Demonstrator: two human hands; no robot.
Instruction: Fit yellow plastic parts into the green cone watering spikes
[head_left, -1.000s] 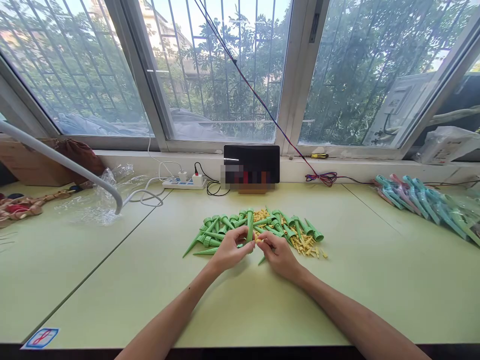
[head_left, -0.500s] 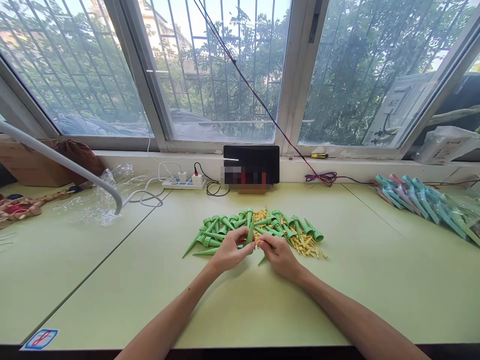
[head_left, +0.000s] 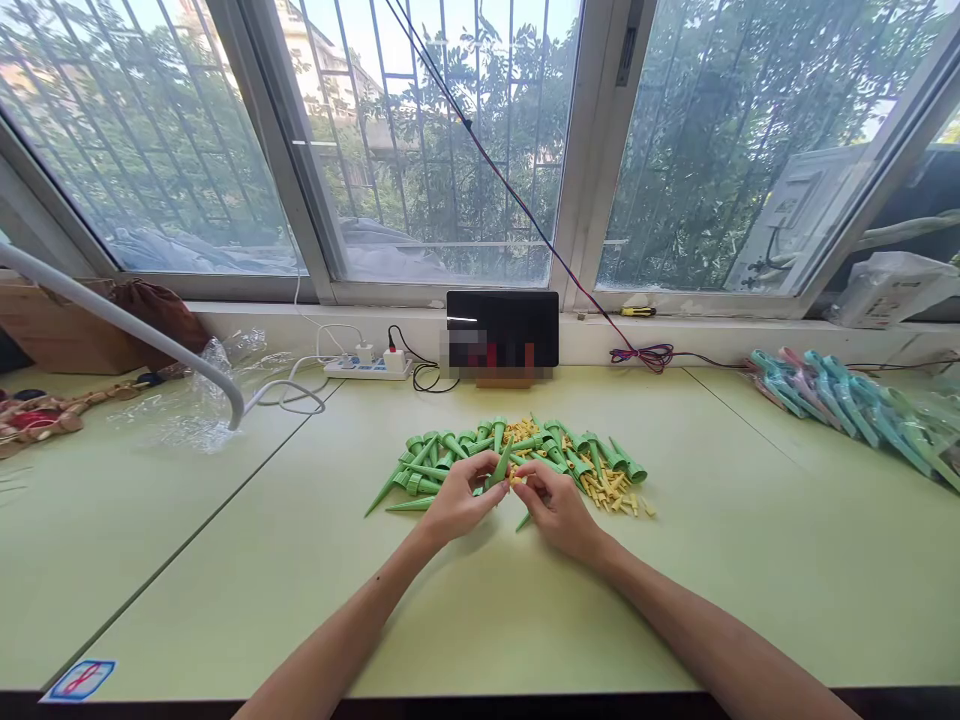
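My left hand (head_left: 466, 497) is closed round a green plastic spike (head_left: 500, 467), whose tip points up and slightly right. Fingertips of my right hand (head_left: 553, 505) pinch a small yellow plastic piece (head_left: 514, 480) right at the side of that spike. Whether the piece sits in the spike, I cannot tell, because my fingers cover the spot. Behind both hands lies a heap of green spikes (head_left: 427, 465) with wide ribbed ends. Small yellow pieces (head_left: 609, 490) are scattered among them and to the right. One more green spike tip (head_left: 523, 522) shows between my wrists.
A dark-screened tablet (head_left: 502, 335) stands at the back against the sill. To its left are a power strip (head_left: 367, 368) and cables. Bagged pastel-coloured items (head_left: 832, 395) lie at the right. A white curved tube (head_left: 150, 335) crosses the left side near crumpled plastic (head_left: 214, 400).
The spike in my left hand has tilted further to the right. My right fingers have shifted slightly at the yellow piece, which now shows more. The heap is unchanged.
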